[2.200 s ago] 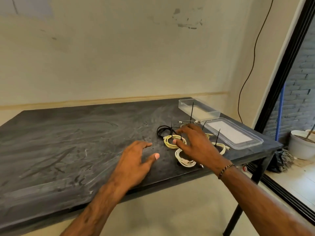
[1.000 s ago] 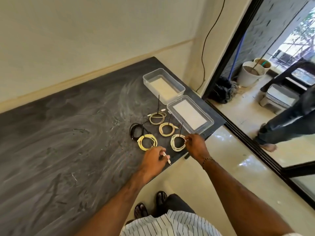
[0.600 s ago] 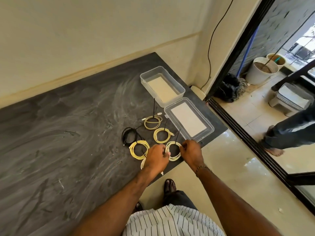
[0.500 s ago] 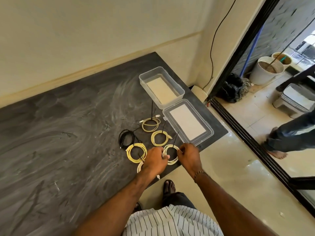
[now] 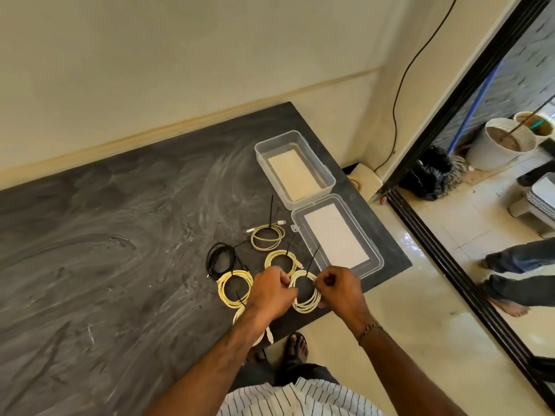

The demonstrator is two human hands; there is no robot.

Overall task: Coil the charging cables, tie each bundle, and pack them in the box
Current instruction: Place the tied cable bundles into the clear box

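Note:
Several coiled cables lie near the dark table's (image 5: pixel 105 265) right front corner. My left hand (image 5: pixel 271 291) and my right hand (image 5: pixel 338 291) both pinch a white coil (image 5: pixel 306 304) from opposite sides, and a black zip tie (image 5: pixel 312 261) sticks up from it. Around it lie a yellow coil (image 5: pixel 235 285), a black coil (image 5: pixel 220 258) and two more pale coils (image 5: pixel 280 259) (image 5: pixel 267 237), each with a black tie. Another white cable (image 5: pixel 268 333) lies partly hidden under my left forearm. The clear plastic box (image 5: pixel 271 145) stands open farther back.
The box's clear lid (image 5: pixel 378 259) lies flat beside the coils at the table's right edge. Beyond the table, a dark door frame (image 5: pixel 450 121), buckets (image 5: pixel 498 145) and another person's legs (image 5: pixel 522 265) are on the tiled floor. My own feet (image 5: pixel 295 348) stand at the table's front edge.
The view tipped down over the table. Both hands closed in on the white coil at the front edge and now pinch it between them.

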